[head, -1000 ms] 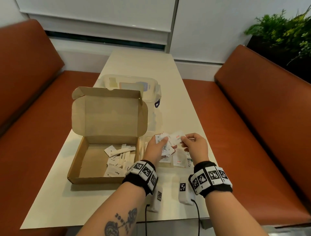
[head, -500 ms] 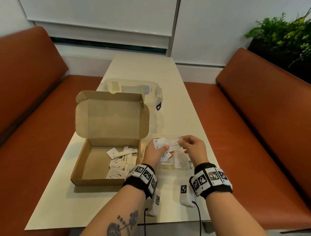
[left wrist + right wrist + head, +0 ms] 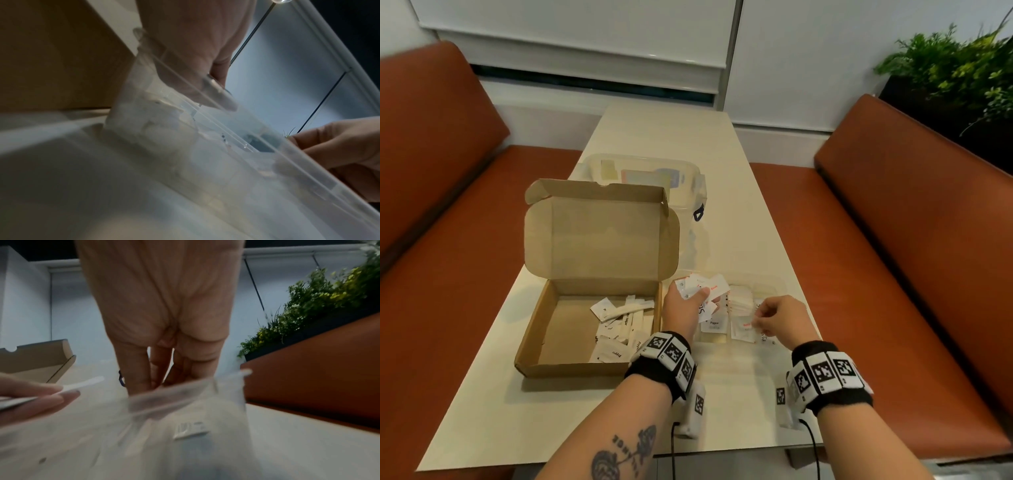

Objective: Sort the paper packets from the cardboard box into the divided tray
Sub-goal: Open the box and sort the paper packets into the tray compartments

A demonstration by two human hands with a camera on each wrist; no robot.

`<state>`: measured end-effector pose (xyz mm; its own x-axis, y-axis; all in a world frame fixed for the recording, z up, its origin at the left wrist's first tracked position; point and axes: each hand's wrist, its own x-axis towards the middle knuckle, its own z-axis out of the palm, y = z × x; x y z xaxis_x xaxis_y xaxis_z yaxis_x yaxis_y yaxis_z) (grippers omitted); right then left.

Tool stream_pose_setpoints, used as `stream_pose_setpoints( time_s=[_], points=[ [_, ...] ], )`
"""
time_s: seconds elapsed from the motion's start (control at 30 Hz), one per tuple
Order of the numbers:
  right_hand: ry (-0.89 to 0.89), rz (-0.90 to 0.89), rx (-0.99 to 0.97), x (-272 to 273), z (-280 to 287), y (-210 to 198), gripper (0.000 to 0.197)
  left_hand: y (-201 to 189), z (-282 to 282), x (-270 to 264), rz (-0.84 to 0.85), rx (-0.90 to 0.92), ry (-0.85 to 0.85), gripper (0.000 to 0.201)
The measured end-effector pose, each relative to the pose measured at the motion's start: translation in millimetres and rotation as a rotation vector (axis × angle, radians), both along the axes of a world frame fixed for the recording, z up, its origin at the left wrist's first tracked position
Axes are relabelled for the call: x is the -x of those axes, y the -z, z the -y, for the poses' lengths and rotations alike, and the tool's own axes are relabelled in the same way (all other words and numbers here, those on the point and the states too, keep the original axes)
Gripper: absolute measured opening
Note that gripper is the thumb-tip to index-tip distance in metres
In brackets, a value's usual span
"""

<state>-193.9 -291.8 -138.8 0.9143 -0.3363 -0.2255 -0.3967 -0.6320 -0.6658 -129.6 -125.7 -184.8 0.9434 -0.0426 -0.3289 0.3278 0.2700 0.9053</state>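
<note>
Since a second ago the right hand [image 3: 779,318] has left the fan of packets [image 3: 702,287] and dropped into the divided tray [image 3: 774,284], fingertips pinching one red-printed packet [image 3: 744,327] low in a compartment, so that one is probably being filed. Packets stay gripped in the left hand [image 3: 683,305] above the tray's left side. More lie in the cardboard box [image 3: 558,322] on the counter [image 3: 739,212].

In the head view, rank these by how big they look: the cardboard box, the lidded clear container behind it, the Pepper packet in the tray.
1. cardboard box
2. lidded clear container, partly hidden behind the box lid
3. Pepper packet
</note>
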Motion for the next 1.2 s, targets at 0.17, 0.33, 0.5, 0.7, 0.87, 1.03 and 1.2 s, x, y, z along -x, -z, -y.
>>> stream_pose_setpoints(
  time_s=[0.17, 0.33, 0.5, 0.7, 0.87, 1.03, 1.2],
  points=[
    [-0.026, 0.021, 0.15, -5.1, -9.0, 11.5, 0.024, 2.7, -0.3, -0.9, -0.001, -0.001, 0.011, 0.03],
    [-0.109, -0.001, 0.382, -9.1, -16.8, 20.9, 0.018, 4.1, -0.3, -1.4, -0.001, 0.008, 0.022, 0.03],
    [-0.273, 0.041, 0.476, -12.5, -19.7, 21.8, 0.015, 4.4, -0.4, -1.4, -0.002, 0.001, 0.021, 0.031],
    [-0.296, 0.026, 0.521, -8.7, -17.0, 23.0, 0.01, 5.3, -0.6, -1.7, 0.003, 0.0, 0.029, 0.031],
    [-0.287, 0.004, 0.547, -10.2, -15.0, 23.1, 0.012, 6.7, -0.3, -2.7, 0.007, -0.015, 0.041, 0.032],
    [-0.298, -0.007, 0.608, -8.9, -12.4, 25.3, 0.016, 5.8, -0.1, -2.5, 0.002, -0.02, 0.043, 0.032],
    [-0.326, -0.008, 0.665, -12.7, -12.5, 29.4, 0.022, 2.3, 0.1, -0.8, -0.003, -0.022, 0.044, 0.033]
  ],
)
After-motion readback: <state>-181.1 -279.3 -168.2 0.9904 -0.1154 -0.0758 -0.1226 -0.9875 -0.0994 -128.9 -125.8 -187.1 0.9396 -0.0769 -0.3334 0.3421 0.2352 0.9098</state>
